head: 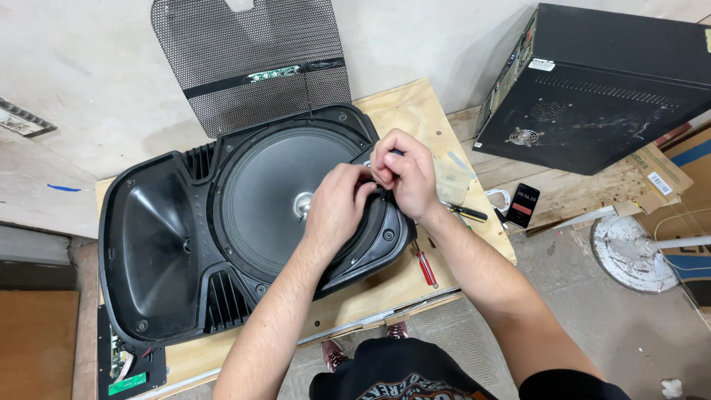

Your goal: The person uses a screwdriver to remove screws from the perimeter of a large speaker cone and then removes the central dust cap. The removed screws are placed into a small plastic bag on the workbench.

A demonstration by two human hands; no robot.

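A: Speaker cabinet (174,244), black, lies face-up across the plywood worktop (415,104), its woofer cone (278,192) toward the right half.

B: Hands?

A: Both at the woofer's right rim. Left hand (337,207) fingers curled together on the rim; right hand (404,174) fingers pinched together, on what I cannot tell.

B: Nearby?

A: Red screwdriver (426,267) near the worktop's front edge; mesh grille (252,63) leaning at the back edge.

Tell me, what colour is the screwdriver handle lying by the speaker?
Red, seen in the head view: the screwdriver lies on the plywood.
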